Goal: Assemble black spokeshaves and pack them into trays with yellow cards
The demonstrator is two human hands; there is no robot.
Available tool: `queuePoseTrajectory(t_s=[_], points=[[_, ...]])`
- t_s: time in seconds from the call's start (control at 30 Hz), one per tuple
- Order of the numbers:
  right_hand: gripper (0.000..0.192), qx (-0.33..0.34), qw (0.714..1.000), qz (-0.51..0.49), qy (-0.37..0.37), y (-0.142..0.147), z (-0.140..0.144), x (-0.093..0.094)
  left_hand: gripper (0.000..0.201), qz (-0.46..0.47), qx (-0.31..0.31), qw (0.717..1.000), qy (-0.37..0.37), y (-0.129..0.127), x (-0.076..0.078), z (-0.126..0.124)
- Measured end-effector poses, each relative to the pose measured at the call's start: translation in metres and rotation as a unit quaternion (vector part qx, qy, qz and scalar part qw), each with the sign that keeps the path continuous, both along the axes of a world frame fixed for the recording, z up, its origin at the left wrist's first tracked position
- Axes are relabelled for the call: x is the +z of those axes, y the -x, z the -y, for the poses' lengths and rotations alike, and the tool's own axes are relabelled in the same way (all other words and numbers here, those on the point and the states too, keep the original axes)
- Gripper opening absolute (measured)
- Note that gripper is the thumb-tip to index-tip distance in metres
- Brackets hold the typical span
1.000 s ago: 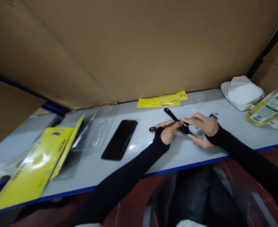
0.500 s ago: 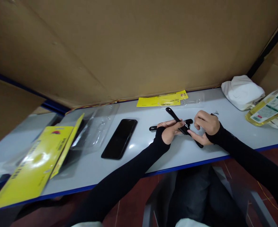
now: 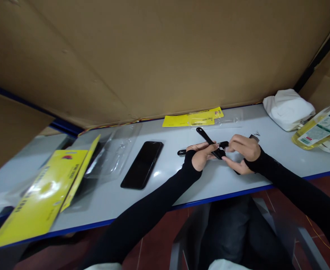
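A black tool with two long handles (image 3: 206,139) lies crossed over the white table (image 3: 167,176), and both my hands hold it at its pivot. My left hand (image 3: 201,154) grips it from the left, palm up, fingers under and around the handles. My right hand (image 3: 242,153) pinches the joint from the right with thumb and fingertips. One handle points up and away, another sticks out to the left past my left wrist, and a dark tip shows below my right palm. Black sleeves cover both forearms.
A black phone (image 3: 142,164) lies face up to the left. Clear blister packaging (image 3: 112,153) and yellow card packaging (image 3: 38,195) lie further left; another yellow card (image 3: 193,118) sits at the back. A white cloth (image 3: 288,108) and an oil bottle (image 3: 319,131) are at the right. Cardboard walls stand behind.
My right hand drew back from the tool's joint half a second ago, then closed in on it again. My left hand and the tool stayed in place.
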State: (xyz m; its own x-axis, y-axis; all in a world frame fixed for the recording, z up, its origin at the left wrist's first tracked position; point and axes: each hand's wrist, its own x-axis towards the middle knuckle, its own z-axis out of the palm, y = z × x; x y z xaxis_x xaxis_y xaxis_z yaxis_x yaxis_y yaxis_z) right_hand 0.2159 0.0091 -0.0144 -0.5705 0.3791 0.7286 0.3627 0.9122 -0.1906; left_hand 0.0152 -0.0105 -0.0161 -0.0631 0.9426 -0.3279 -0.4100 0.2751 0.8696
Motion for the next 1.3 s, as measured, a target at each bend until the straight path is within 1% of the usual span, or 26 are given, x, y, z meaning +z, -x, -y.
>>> queuePoseTrajectory(t_s=[0.03, 0.07, 0.13, 0.2, 0.23, 0.33, 0.37, 0.4, 0.47, 0.5, 0.57, 0.63, 0.67, 0.7, 0.73, 0.8, 0.87, 0.9, 0.97, 1.03, 1.07, 1.1, 1.17, 1.23, 1.27, 1.3], points=[[0.021, 0.017, 1.0, -0.003, 0.002, 0.0, -0.001, 0.0, 0.035, -0.002, 0.002, 1.0, 0.001, 0.0, 0.0, 0.0], [0.023, 0.024, 1.0, -0.008, 0.008, -0.001, -0.001, 0.0, 0.034, -0.003, 0.004, 1.0, 0.002, 0.0, 0.001, 0.0], [0.011, 0.007, 1.0, -0.018, 0.023, -0.001, -0.001, 0.0, 0.033, -0.006, 0.008, 1.0, 0.004, 0.0, 0.001, -0.001], [0.016, -0.016, 0.999, -0.019, 0.03, 0.0, -0.001, 0.0, 0.033, -0.003, 0.012, 1.0, 0.005, 0.0, 0.0, -0.002], [0.014, -0.012, 0.999, -0.016, 0.027, 0.0, -0.001, 0.0, 0.033, 0.0, 0.014, 1.0, 0.005, 0.0, 0.0, -0.003], [0.005, 0.042, 0.999, -0.024, 0.025, 0.002, 0.001, -0.003, 0.031, 0.011, 0.016, 1.0, 0.005, 0.0, 0.0, -0.003], [0.007, 0.049, 0.998, -0.03, 0.034, 0.003, 0.001, -0.005, 0.031, 0.013, 0.012, 1.0, 0.005, 0.001, 0.001, -0.002], [0.016, 0.043, 0.997, -0.035, 0.045, 0.003, 0.002, -0.006, 0.031, 0.013, 0.007, 1.0, 0.005, 0.001, 0.001, -0.002], [0.037, 0.005, 0.997, -0.035, 0.064, 0.004, 0.002, -0.01, 0.032, 0.014, -0.008, 1.0, -0.002, 0.002, 0.001, -0.001], [0.042, -0.012, 0.997, -0.032, 0.066, 0.003, 0.001, -0.011, 0.032, 0.015, -0.013, 1.0, -0.005, 0.002, 0.002, 0.0], [0.034, -0.023, 0.998, -0.027, 0.057, 0.001, -0.001, -0.012, 0.033, 0.012, -0.015, 1.0, -0.001, 0.002, 0.002, 0.0], [0.009, -0.014, 0.999, -0.017, 0.041, -0.001, -0.003, -0.01, 0.031, 0.006, -0.008, 1.0, 0.011, 0.001, 0.003, 0.0], [0.006, -0.009, 0.999, -0.01, 0.031, -0.001, -0.003, -0.009, 0.03, 0.003, -0.003, 1.0, 0.015, 0.001, 0.003, 0.0], [0.014, -0.006, 1.0, -0.006, 0.023, -0.001, -0.003, -0.007, 0.029, 0.003, 0.0, 1.0, 0.017, 0.001, 0.004, 0.0], [0.015, -0.006, 1.0, -0.007, 0.02, -0.001, -0.003, -0.006, 0.028, 0.005, 0.001, 1.0, 0.017, 0.001, 0.005, 0.0], [0.009, -0.017, 0.999, -0.016, 0.028, 0.0, -0.001, -0.005, 0.028, 0.01, 0.002, 1.0, 0.015, 0.001, 0.006, -0.001], [0.027, -0.031, 0.998, -0.022, 0.043, 0.001, 0.0, -0.006, 0.029, 0.011, -0.001, 1.0, 0.019, 0.002, 0.007, -0.001], [0.027, -0.031, 0.998, -0.02, 0.043, 0.002, 0.001, -0.006, 0.03, 0.009, 0.0, 1.0, 0.021, 0.002, 0.007, -0.001], [0.005, -0.01, 0.999, -0.013, 0.032, 0.001, 0.002, -0.006, 0.03, 0.006, 0.0, 1.0, 0.021, 0.003, 0.007, -0.001], [0.025, 0.015, 1.0, -0.013, 0.025, 0.001, 0.003, -0.004, 0.03, 0.008, 0.002, 1.0, 0.021, 0.003, 0.008, -0.001], [0.029, 0.017, 0.999, -0.017, 0.029, 0.001, 0.004, -0.003, 0.03, 0.01, 0.003, 1.0, 0.021, 0.003, 0.008, -0.001], [0.025, 0.011, 0.999, -0.025, 0.039, 0.002, 0.005, -0.002, 0.031, 0.013, 0.003, 1.0, 0.021, 0.003, 0.008, -0.001], [0.007, -0.016, 0.997, -0.033, 0.061, 0.003, 0.006, -0.002, 0.032, 0.016, 0.001, 1.0, 0.019, 0.003, 0.008, -0.001], [0.023, -0.036, 0.997, -0.024, 0.066, 0.004, 0.007, -0.002, 0.032, 0.014, -0.004, 1.0, 0.016, 0.003, 0.008, -0.001], [0.02, -0.039, 0.997, -0.014, 0.061, 0.003, 0.008, -0.003, 0.033, 0.013, -0.006, 1.0, 0.017, 0.003, 0.008, -0.001], [0.008, -0.035, 0.998, -0.004, 0.054, 0.002, 0.007, -0.003, 0.032, 0.012, -0.006, 1.0, 0.019, 0.003, 0.008, -0.001]])
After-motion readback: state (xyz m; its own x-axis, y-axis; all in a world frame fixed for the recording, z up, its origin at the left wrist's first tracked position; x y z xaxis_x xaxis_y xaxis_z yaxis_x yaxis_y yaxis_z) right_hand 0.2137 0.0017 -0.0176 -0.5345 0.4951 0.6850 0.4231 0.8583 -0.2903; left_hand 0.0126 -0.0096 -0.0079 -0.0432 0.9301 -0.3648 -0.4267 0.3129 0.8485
